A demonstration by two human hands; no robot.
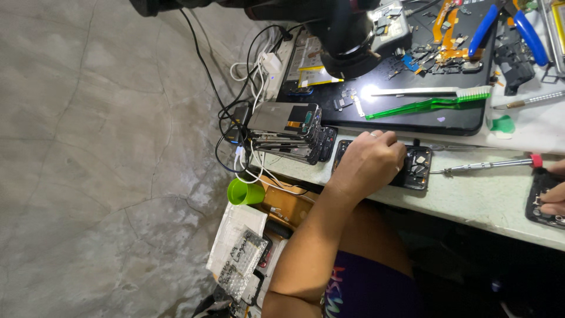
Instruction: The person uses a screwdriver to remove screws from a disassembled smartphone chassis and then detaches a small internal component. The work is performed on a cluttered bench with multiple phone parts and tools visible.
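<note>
Black frame: an opened phone body (412,166) lies flat on the pale worktop (471,197), its small grey and copper parts bare at the end that shows.
Left hand: the left hand (371,162) lies curled over the near half of that phone, knuckles up, fingers bent down onto it; it pins the phone rather than lifts it, and how tightly cannot be told.
Right hand: the right hand (553,197) shows only at the picture's edge, fingertips resting on a second dark phone frame (540,203); whether they pinch anything cannot be told.
Beyond the left fingertips: a slim steel screwdriver (488,165) with a red cap lies loose, its tip pointing at the phone's bare end.
Behind the left wrist: a leaning stack of glossy phone backs (288,132) sits at the table's corner among black and white cables (247,88).
Further off: a green plastic brush (429,104) on a black mat (412,118), blue-handled pliers (506,26), a matt black microscope head (347,35).
Below the forearm: a green plastic cup (244,191) and bubble-wrap packets (241,259).
Risk, parts: I judge that pressure from the curled fingers could bend or smear the bare board and thin ribbons.
Risk, tool: a nudge could roll the round-shafted screwdriver into the open phone or off the smooth top.
Risk, stack: an elbow or a snagged cable could slide the slick stack over the edge.
</note>
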